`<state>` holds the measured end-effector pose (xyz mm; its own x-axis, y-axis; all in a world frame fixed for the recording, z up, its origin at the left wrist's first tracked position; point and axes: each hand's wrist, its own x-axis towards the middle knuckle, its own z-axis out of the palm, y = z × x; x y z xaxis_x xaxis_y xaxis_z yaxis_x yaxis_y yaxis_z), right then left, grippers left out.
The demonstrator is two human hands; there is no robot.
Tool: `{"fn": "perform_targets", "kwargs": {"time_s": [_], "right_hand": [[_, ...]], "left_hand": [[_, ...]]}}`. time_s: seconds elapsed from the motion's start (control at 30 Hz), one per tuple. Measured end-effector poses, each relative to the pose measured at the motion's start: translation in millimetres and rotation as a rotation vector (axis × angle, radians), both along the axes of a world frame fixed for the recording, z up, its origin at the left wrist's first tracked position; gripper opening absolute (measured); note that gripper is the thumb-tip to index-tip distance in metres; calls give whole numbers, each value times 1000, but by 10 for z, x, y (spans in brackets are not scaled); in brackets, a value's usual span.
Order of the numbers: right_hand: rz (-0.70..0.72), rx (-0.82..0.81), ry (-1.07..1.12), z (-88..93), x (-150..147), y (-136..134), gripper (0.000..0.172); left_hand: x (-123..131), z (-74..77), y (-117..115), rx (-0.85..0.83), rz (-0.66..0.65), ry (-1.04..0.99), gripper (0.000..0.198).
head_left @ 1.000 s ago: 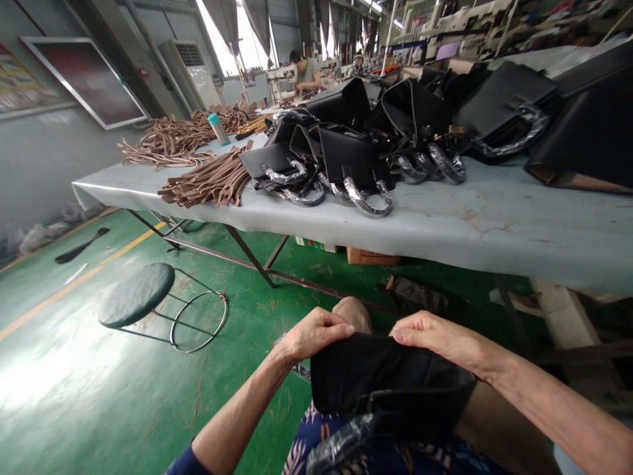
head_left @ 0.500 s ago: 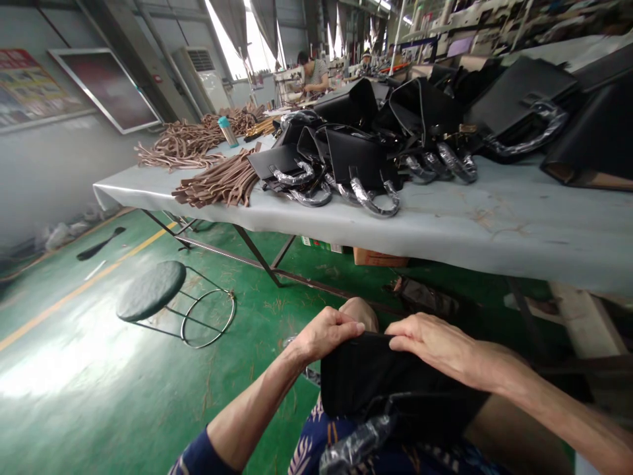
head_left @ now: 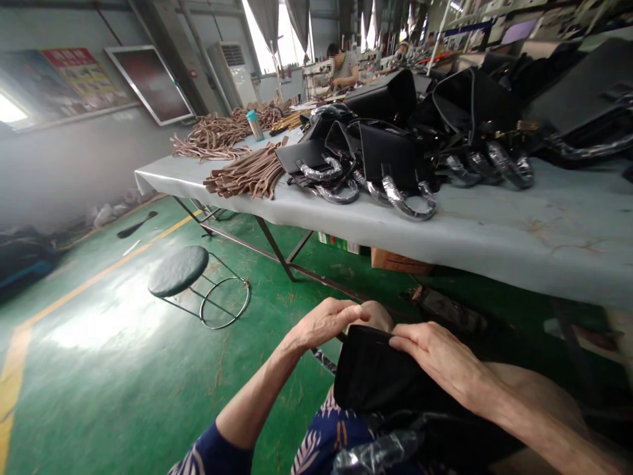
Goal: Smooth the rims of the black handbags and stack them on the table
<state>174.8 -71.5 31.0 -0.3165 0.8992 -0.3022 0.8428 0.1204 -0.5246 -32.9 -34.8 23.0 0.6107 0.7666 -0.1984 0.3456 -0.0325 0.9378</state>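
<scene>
While a long, grey-sheeted bench (head_left: 479, 231) is standing ahead, a black, boxy, leather-like bag (head_left: 370, 373) is lying across the lap (head_left: 316, 445), probably handling light and floppy, best held by its far edge. The right hand (head_left: 438, 356) is pinching that edge; the left hand (head_left: 324, 323) is arching beside its left corner, grip hidden.

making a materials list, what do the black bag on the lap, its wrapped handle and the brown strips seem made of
Black bag: fabric or soft leather-like sheet, I can't tell which; its upper panel looks dull and dark. Wrapped handle: clear plastic film outside, glossy and crinkled; core hidden. Brown strips: perhaps leather or imitation; flat, bending, dull.
</scene>
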Motion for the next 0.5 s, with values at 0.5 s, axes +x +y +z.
{"fn": "perform_targets", "kwargs": {"time_s": [0.5], "right_hand": [[-25, 10, 15, -41, -35, -21, 37]], "left_hand": [[135, -126, -103, 126, 64, -80, 16]]}}
